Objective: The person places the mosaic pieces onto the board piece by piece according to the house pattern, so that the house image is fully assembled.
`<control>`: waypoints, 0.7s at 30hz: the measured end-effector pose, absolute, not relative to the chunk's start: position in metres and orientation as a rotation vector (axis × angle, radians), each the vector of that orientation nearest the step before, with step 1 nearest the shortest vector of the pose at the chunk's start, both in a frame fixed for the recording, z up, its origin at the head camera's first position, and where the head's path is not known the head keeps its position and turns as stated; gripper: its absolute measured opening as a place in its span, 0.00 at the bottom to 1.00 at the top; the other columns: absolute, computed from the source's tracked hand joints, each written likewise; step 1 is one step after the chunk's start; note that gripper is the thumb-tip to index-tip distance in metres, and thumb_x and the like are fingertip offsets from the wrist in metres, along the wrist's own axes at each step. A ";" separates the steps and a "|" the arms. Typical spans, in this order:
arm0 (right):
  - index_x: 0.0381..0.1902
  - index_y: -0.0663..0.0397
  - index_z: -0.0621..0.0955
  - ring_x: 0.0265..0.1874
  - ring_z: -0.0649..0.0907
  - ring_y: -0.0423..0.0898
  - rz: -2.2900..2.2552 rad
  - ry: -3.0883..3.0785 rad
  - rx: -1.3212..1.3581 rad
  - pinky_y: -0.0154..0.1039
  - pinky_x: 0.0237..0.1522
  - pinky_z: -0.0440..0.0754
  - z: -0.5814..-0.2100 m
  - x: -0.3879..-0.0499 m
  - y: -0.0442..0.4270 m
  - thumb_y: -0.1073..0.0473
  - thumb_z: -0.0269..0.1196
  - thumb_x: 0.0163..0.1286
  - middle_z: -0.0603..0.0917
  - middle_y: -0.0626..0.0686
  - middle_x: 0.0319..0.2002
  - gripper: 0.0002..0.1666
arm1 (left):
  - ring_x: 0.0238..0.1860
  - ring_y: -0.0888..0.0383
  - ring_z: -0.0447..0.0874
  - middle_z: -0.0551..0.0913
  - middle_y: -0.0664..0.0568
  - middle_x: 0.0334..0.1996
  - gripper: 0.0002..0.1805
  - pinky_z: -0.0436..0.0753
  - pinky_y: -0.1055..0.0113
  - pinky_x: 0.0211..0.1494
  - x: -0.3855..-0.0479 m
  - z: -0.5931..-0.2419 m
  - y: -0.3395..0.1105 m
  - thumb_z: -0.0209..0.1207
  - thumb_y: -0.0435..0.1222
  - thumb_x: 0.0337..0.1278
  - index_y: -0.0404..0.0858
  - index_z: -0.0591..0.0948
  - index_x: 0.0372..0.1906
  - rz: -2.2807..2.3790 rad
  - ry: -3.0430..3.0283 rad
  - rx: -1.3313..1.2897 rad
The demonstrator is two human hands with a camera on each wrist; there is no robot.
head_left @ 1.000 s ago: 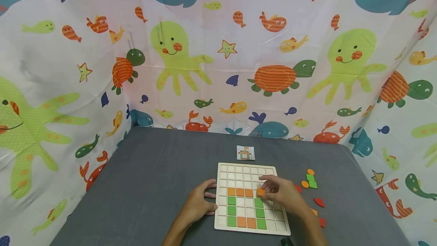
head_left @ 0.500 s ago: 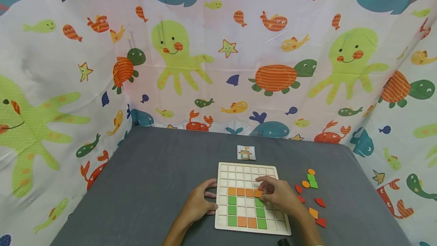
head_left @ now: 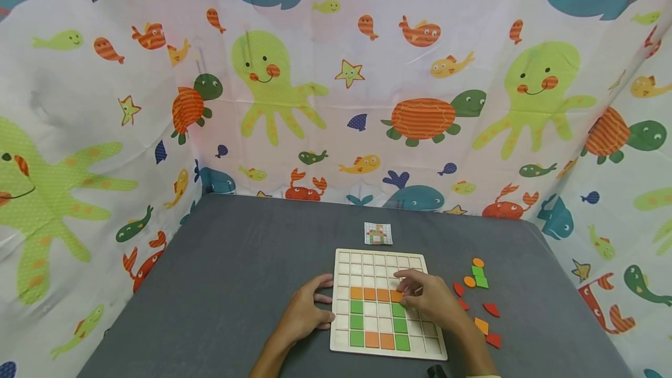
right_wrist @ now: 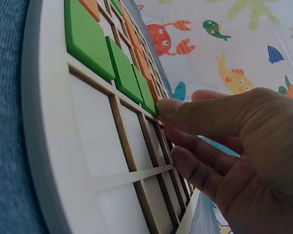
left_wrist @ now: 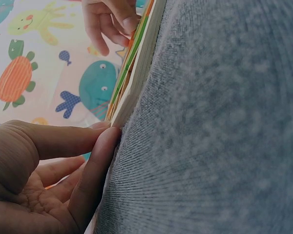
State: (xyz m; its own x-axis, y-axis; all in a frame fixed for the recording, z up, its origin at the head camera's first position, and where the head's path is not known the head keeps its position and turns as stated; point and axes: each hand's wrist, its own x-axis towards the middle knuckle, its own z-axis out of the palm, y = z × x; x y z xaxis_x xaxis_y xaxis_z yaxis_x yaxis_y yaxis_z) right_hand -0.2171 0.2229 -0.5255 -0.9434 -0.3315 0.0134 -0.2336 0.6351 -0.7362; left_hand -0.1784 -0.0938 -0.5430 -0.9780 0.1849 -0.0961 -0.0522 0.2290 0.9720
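Orange tile [head_left: 396, 296], last on the right in a row of four across the middle of the wooden board [head_left: 370, 310], is where we find the right hand [head_left: 429, 297], lower right of the frame's centre. The right wrist view shows us its thumb tip and a bent finger close together at the tile's edge, in a narrow pinch; how firmly they press we cannot tell. The tile lies in its cell, in line with its row. At bottom centre we see the left hand [head_left: 301, 311] pinch the board's left rim, thumb and finger tips nearly meeting.

Below the row we count three green tiles [head_left: 356, 323] down each side, with two orange squares [head_left: 371, 340] between the lowest pair. Just above the board, a picture card [head_left: 378, 234] lies on the grey table [head_left: 262, 261]. Toward the lower right, we see loose orange discs [head_left: 469, 281], green squares [head_left: 481, 282], red pieces [head_left: 492, 310] and an orange piece [head_left: 481, 325]. Cloth printed with sea animals [head_left: 336, 115] fills the top and sides.
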 end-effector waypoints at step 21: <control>0.63 0.59 0.83 0.37 0.86 0.41 -1.278 2.718 -0.452 0.34 0.42 0.87 -0.524 -0.216 0.229 0.68 0.76 0.63 0.90 0.49 0.41 0.30 | 0.54 0.47 0.84 0.78 0.39 0.68 0.46 0.92 0.59 0.30 -0.178 -0.542 -0.094 0.71 0.15 0.44 0.34 0.74 0.74 1.837 2.301 0.138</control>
